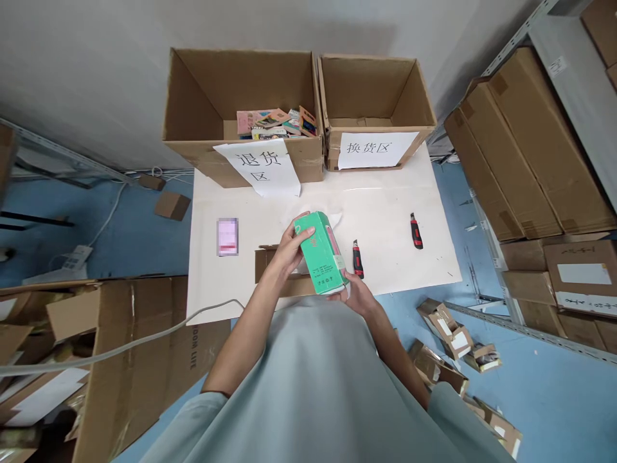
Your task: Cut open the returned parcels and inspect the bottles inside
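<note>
A green printed box [319, 256] is held tilted in front of me, over the near edge of the white table [400, 193]. My left hand [292, 244] grips its upper left side, with the thumb lying across the green face. My right hand [354, 292] holds its lower right corner. Beneath the green box and my left wrist sits a small brown carton [265, 258], partly hidden. Some crumpled white wrapping [335, 218] shows behind the green box. Just right of it lies a red-and-black box cutter [357, 258].
Two large cardboard boxes stand at the back; the left box [202, 151] contains several small packets, and the right box [332, 141] bears a paper sign. A second cutter [416, 231] and a phone [227, 236] lie on the table. A cable [159, 334] crosses at left; shelving [530, 315] stands right.
</note>
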Available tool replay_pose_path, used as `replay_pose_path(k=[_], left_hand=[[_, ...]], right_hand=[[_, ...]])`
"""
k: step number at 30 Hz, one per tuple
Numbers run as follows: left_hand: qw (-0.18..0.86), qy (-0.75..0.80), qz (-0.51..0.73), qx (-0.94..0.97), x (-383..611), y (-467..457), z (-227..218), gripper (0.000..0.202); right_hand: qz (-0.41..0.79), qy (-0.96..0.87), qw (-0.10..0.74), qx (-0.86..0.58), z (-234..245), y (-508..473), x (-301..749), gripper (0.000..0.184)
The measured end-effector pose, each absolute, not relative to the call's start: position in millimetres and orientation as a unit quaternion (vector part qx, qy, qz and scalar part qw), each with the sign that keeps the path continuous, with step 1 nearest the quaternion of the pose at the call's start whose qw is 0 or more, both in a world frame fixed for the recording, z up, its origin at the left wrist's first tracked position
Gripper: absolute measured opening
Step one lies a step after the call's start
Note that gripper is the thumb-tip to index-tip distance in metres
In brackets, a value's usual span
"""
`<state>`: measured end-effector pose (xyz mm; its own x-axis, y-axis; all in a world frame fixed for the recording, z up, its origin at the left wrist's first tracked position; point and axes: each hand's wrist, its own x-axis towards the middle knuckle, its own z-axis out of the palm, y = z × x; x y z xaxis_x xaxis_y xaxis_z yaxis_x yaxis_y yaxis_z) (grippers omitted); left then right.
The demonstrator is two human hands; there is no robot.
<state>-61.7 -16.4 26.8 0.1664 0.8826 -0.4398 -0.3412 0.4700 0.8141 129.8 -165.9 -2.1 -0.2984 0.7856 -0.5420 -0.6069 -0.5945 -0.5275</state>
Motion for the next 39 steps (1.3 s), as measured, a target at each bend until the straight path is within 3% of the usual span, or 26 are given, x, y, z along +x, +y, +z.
replay_pose_path(k=[3, 9, 12, 16, 20, 26, 31, 39], left_hand=[[0.660, 0.511, 0.441, 0.329, -49, -13, 27, 0.085], [0.528, 0.576, 0.444, 0.438, -4, -15, 29, 0.073], [0.482, 0.580, 0.448, 0.480, 22, -25, 31, 0.066], [0.453, 0.563, 0.423, 0.547, 36, -33, 38, 0.055], [0.431, 0.495, 0.400, 0.639, 28, -20, 51, 0.041], [0.507, 0.407, 0.285, 0.704, 22, 12, 62, 0.055], [0.477, 0.392, 0.234, 0.751, 27, 27, 62, 0.061], [0.482, 0.382, 0.223, 0.757, 26, 38, 65, 0.049]], right_hand=[[0.734, -0.224, 0.416, -0.488, -8, -165, 157, 0.063], [0.584, -0.352, 0.414, -0.603, -12, -168, 167, 0.118], [0.508, -0.370, 0.430, -0.648, -18, -167, 158, 0.131], [0.445, -0.359, 0.469, -0.673, -30, -163, 160, 0.103], [0.523, -0.322, 0.492, -0.617, -32, -163, 181, 0.090], [0.660, -0.243, 0.451, -0.549, -19, -169, 208, 0.072], [0.720, -0.182, 0.442, -0.503, -11, -171, 218, 0.068], [0.727, -0.167, 0.452, -0.490, -8, -175, 226, 0.067]])
